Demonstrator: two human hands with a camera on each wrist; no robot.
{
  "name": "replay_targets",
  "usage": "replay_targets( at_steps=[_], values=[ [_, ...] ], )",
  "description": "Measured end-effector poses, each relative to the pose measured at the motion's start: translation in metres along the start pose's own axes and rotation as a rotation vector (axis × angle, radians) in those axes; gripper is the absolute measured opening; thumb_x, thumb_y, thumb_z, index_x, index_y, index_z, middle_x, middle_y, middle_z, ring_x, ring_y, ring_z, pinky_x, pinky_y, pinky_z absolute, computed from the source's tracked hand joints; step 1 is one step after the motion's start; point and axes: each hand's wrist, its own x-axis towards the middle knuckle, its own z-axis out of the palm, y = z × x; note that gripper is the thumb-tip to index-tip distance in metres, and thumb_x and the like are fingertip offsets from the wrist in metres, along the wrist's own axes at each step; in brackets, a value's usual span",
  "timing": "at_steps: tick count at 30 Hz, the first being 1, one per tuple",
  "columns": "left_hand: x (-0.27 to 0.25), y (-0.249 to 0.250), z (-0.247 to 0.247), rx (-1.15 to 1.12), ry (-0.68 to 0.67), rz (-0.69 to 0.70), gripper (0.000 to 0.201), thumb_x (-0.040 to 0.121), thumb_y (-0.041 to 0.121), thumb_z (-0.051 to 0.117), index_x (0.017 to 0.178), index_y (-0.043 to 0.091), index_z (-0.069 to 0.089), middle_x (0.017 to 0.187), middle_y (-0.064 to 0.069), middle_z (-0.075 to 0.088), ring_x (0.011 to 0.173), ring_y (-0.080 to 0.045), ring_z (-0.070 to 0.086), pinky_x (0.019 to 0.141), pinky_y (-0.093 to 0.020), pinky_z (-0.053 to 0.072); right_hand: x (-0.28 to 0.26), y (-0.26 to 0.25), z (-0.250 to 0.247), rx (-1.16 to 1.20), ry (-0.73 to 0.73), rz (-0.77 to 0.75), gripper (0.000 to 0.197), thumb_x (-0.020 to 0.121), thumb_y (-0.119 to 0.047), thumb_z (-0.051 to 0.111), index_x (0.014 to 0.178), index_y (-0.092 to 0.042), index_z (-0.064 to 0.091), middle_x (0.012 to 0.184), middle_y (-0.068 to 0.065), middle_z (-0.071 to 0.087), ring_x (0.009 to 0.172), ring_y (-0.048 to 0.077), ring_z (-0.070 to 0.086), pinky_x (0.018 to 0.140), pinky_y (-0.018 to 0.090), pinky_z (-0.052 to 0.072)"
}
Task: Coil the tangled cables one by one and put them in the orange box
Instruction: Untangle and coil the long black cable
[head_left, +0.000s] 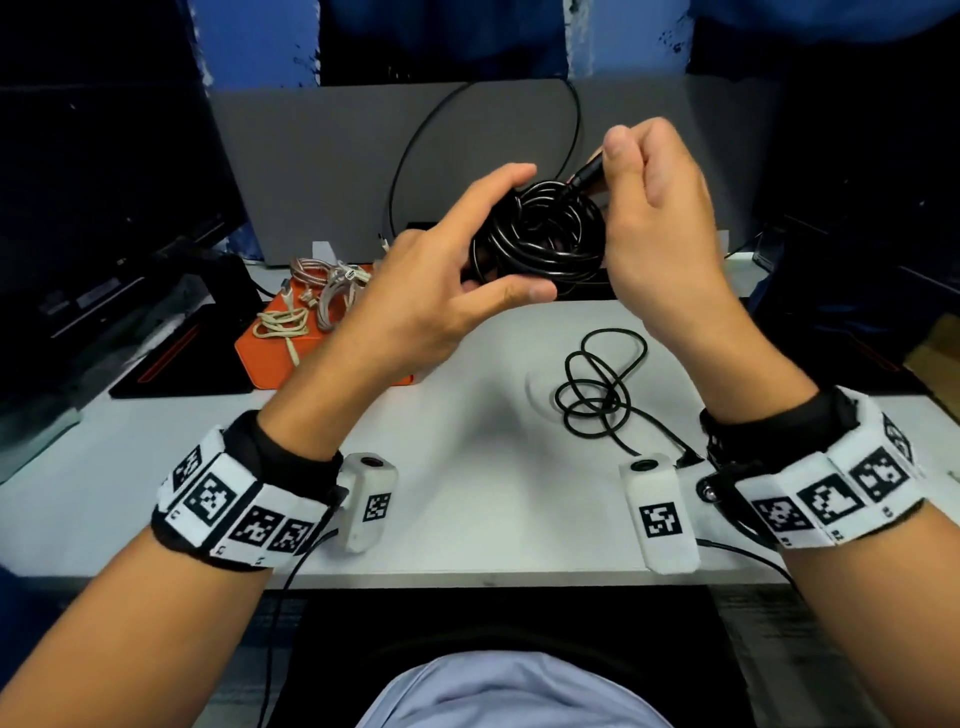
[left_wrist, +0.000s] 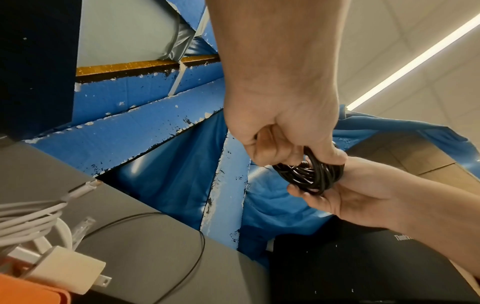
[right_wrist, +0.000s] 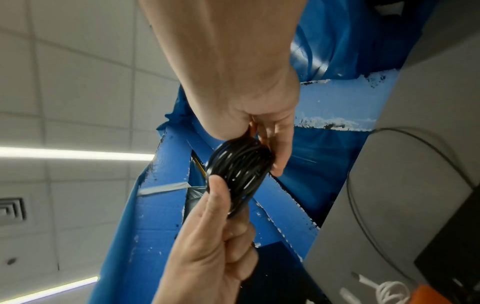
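Observation:
Above the white table (head_left: 467, 493) I hold a coil of glossy black cable (head_left: 540, 234) between both hands. My left hand (head_left: 511, 234) grips the coil's left side, thumb underneath and fingers over the top. My right hand (head_left: 613, 166) pinches the cable's black plug end (head_left: 587, 176) at the coil's upper right. The wrist views show the same coil (left_wrist: 311, 174) (right_wrist: 239, 170) clasped from both sides. The orange box (head_left: 322, 338) sits at the left and holds several pale coiled cables (head_left: 332, 286). A second black cable (head_left: 597, 389) lies tangled on the table below my right hand.
A grey panel (head_left: 337, 156) stands behind the box, with a thin black wire (head_left: 405, 171) looping over it. Dark monitors (head_left: 104, 208) flank the desk at both sides. A white charger (left_wrist: 67, 269) lies among the cables in the box.

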Motion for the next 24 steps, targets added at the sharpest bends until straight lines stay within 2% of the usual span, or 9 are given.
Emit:
replay_targets(
  at_steps=[2, 4, 6, 8, 12, 14, 17, 20, 24],
  values=[
    [-0.002, 0.002, -0.004, -0.018, -0.048, 0.006, 0.076, 0.088, 0.042, 0.076, 0.153, 0.034, 0.039, 0.127, 0.018, 0.065, 0.111, 0.001, 0.065, 0.1, -0.02, 0.05, -0.001, 0.003, 0.001, -0.061, -0.007, -0.03, 0.027, 0.111, -0.036, 0.038, 0.093, -0.019, 0.049, 0.078, -0.012, 0.056, 0.07, -0.002, 0.053, 0.065, 0.026, 0.045],
    [-0.005, 0.003, -0.011, -0.076, -0.176, 0.046, 0.074, 0.089, 0.042, 0.075, 0.153, 0.037, 0.038, 0.135, 0.015, 0.062, 0.116, -0.012, 0.066, 0.104, -0.035, 0.051, 0.002, 0.006, -0.001, -0.013, -0.1, 0.066, 0.03, 0.112, -0.036, 0.038, 0.093, -0.017, 0.051, 0.082, -0.008, 0.059, 0.068, -0.001, 0.057, 0.056, 0.022, 0.048],
    [-0.005, 0.001, -0.011, -0.142, -0.21, 0.083, 0.065, 0.092, 0.037, 0.072, 0.15, 0.034, 0.042, 0.139, 0.014, 0.059, 0.12, -0.013, 0.064, 0.106, -0.04, 0.051, 0.005, 0.007, -0.005, 0.161, -0.23, 0.213, 0.032, 0.112, -0.036, 0.038, 0.091, -0.017, 0.053, 0.086, 0.002, 0.061, 0.07, 0.016, 0.063, 0.052, 0.032, 0.053],
    [-0.004, -0.001, -0.006, -0.178, -0.105, 0.089, 0.053, 0.092, 0.036, 0.07, 0.142, 0.031, 0.053, 0.13, 0.014, 0.066, 0.114, -0.014, 0.068, 0.102, -0.042, 0.053, 0.006, 0.004, -0.007, 0.244, -0.269, 0.27, 0.032, 0.112, -0.035, 0.038, 0.09, -0.017, 0.053, 0.086, 0.004, 0.062, 0.068, 0.024, 0.063, 0.05, 0.032, 0.051],
    [0.0, -0.005, 0.004, -0.054, 0.067, 0.056, 0.044, 0.092, 0.033, 0.074, 0.133, 0.025, 0.065, 0.109, 0.021, 0.072, 0.099, -0.003, 0.071, 0.092, -0.034, 0.057, 0.003, 0.008, 0.001, 0.018, -0.172, 0.186, 0.03, 0.111, -0.037, 0.04, 0.095, -0.015, 0.052, 0.087, 0.002, 0.062, 0.069, 0.021, 0.069, 0.05, 0.031, 0.056],
    [0.001, -0.008, 0.0, -0.083, -0.027, -0.001, 0.052, 0.093, 0.038, 0.071, 0.142, 0.029, 0.057, 0.108, 0.02, 0.072, 0.097, -0.001, 0.07, 0.09, -0.033, 0.058, 0.001, 0.012, 0.005, -0.021, -0.163, 0.157, 0.03, 0.111, -0.037, 0.04, 0.094, -0.015, 0.051, 0.088, 0.002, 0.061, 0.076, 0.023, 0.07, 0.053, 0.031, 0.059],
    [0.001, -0.005, -0.006, -0.307, -0.128, -0.166, 0.054, 0.098, 0.05, 0.051, 0.149, 0.035, 0.039, 0.081, 0.009, 0.069, 0.067, -0.008, 0.06, 0.07, -0.026, 0.05, 0.002, 0.017, 0.004, 0.006, -0.148, 0.141, 0.027, 0.111, -0.034, 0.039, 0.094, -0.015, 0.047, 0.085, 0.001, 0.057, 0.076, 0.026, 0.069, 0.053, 0.031, 0.059],
    [0.004, 0.0, -0.006, -0.347, -0.061, -0.338, 0.038, 0.105, 0.054, 0.037, 0.121, 0.029, 0.061, 0.086, -0.014, 0.075, 0.073, -0.029, 0.065, 0.079, -0.041, 0.051, 0.001, 0.02, 0.005, -0.013, -0.13, 0.095, 0.024, 0.111, -0.033, 0.039, 0.095, -0.017, 0.047, 0.081, -0.004, 0.053, 0.074, 0.016, 0.062, 0.062, 0.038, 0.061],
    [0.008, -0.012, 0.0, -0.311, -0.14, -0.405, 0.043, 0.102, 0.044, 0.055, 0.115, 0.006, 0.071, 0.097, -0.013, 0.078, 0.086, -0.027, 0.075, 0.097, -0.051, 0.055, -0.002, 0.026, 0.009, -0.094, -0.189, 0.018, 0.023, 0.11, -0.034, 0.041, 0.098, -0.017, 0.052, 0.092, -0.006, 0.058, 0.081, 0.009, 0.056, 0.071, 0.031, 0.05]
  ],
)
